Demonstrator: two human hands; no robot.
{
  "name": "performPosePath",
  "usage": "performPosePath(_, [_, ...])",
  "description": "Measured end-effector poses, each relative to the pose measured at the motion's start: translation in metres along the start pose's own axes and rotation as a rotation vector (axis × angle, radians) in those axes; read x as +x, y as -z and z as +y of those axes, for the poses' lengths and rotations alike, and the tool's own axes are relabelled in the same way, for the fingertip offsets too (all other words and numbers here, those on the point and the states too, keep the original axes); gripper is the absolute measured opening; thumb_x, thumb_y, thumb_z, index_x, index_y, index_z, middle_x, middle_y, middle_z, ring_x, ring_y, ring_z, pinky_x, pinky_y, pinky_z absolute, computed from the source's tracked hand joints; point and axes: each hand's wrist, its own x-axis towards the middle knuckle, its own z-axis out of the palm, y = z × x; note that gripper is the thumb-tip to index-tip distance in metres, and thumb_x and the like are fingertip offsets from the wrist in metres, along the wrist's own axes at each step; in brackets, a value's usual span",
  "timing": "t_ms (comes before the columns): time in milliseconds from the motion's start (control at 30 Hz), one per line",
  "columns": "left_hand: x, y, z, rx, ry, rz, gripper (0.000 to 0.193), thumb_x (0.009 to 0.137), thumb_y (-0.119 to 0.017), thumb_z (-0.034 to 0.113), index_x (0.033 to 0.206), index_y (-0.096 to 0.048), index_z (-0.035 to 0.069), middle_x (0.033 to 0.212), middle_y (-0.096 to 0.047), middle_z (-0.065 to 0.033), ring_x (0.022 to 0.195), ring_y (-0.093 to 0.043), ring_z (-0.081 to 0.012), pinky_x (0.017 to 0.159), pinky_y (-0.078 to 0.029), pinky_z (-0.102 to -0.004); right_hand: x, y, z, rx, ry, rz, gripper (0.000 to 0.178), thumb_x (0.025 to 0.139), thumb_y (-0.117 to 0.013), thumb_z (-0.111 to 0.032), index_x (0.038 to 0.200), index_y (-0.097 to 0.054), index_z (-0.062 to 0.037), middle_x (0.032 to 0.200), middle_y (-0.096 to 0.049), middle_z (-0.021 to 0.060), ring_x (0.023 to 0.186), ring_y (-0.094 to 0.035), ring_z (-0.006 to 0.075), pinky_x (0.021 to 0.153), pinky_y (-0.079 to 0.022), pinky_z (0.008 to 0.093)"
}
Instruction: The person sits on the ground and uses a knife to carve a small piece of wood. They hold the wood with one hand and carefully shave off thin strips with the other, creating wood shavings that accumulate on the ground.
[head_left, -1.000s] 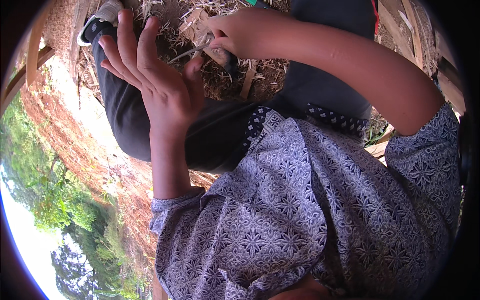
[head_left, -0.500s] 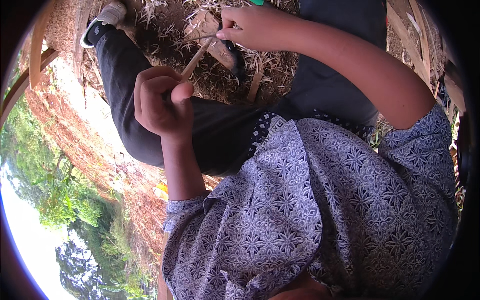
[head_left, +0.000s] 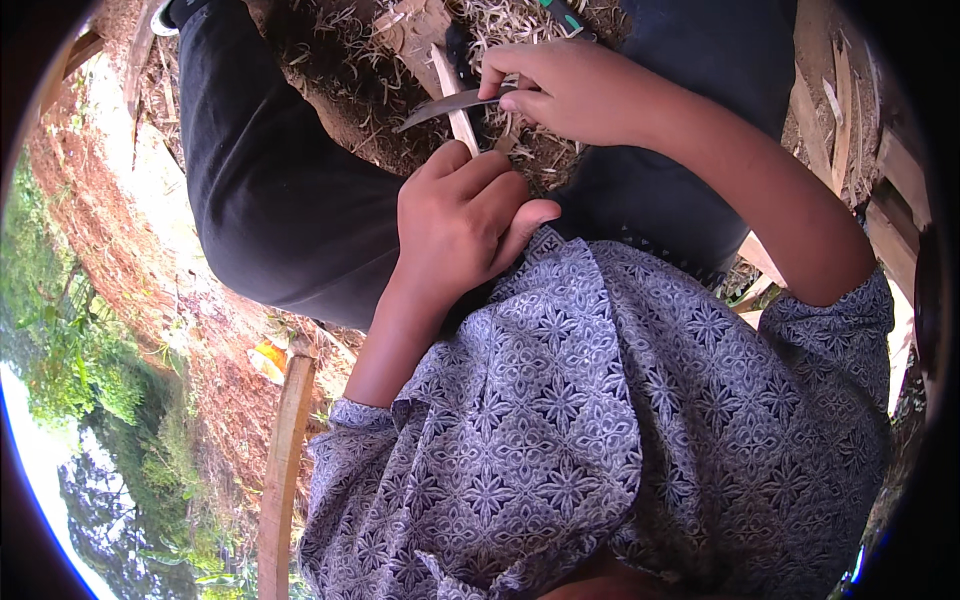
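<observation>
My left hand [head_left: 460,215] is closed around the lower end of a pale wooden stick [head_left: 445,75], its back toward me and its thumb out to the side. The stick points away from my body. Pinched in my right hand [head_left: 570,95] is a knife, whose curved grey blade [head_left: 438,108] lies across the stick. My fingers hide the knife's grip. Just beyond the right hand shows a green and black piece [head_left: 562,15]; I cannot tell if it belongs to the knife.
A flat piece of wood [head_left: 412,28] lies between my legs with a dark strip beside it, among pale shavings [head_left: 510,22]. My dark-trousered leg [head_left: 270,170] is bent at left. A wooden post [head_left: 285,470] stands lower left; boards [head_left: 815,130] lie at right.
My left hand has moved right and turned with its back up. The right hand has shifted right and nearer, and the knife blade now shows more fully across the stick. The view has shifted.
</observation>
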Motion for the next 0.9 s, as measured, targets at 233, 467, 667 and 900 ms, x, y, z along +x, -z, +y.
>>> performPosePath(233, [-0.002, 0.001, 0.002, 0.089, -0.101, 0.239, 0.046, 0.092, -0.065, 0.049, 0.071, -0.058, 0.008, 0.075, -0.057, -0.0055, 0.068, -0.055, -0.0268, 0.061, -0.044, -0.0385, -0.017, 0.016, -0.032, -0.015, -0.137, -0.087, 0.017, 0.102, -0.061, -0.021, 0.11, -0.06, -0.0059, 0.08, -0.063, 0.0088, 0.071, -0.059, 0.0172, 0.067, -0.046, 0.0368])
performPosePath(467, [-0.003, -0.018, 0.0, -0.278, -0.191, 0.214, 0.048, 0.088, -0.069, 0.049, 0.072, -0.057, 0.006, 0.078, -0.061, -0.0076, 0.073, -0.058, -0.0277, 0.067, -0.049, -0.0391, -0.024, 0.016, -0.027, -0.089, -0.108, -0.08, 0.019, 0.103, -0.06, -0.022, 0.108, -0.057, -0.0048, 0.084, -0.062, 0.0109, 0.073, -0.057, 0.0209, 0.069, -0.046, 0.0371])
performPosePath(667, [0.0, -0.029, -0.002, -0.323, -0.195, 0.322, 0.047, 0.088, -0.069, 0.048, 0.073, -0.056, 0.005, 0.077, -0.06, -0.0079, 0.071, -0.058, -0.0281, 0.066, -0.048, -0.0393, -0.024, 0.006, -0.018, -0.116, -0.041, 0.012, 0.02, 0.101, -0.061, -0.026, 0.11, -0.06, -0.0076, 0.08, -0.066, 0.017, 0.074, -0.066, 0.0345, 0.068, -0.049, 0.0452])
performPosePath(900, [0.001, -0.03, -0.006, -0.37, -0.156, 0.334, 0.047, 0.091, -0.068, 0.047, 0.074, -0.056, 0.005, 0.072, -0.054, -0.0084, 0.067, -0.055, -0.0287, 0.064, -0.045, -0.0392, -0.017, 0.005, -0.016, -0.162, -0.101, -0.029, 0.022, 0.104, -0.058, -0.024, 0.111, -0.056, -0.004, 0.093, -0.067, 0.0162, 0.083, -0.066, 0.0327, 0.075, -0.049, 0.0415])
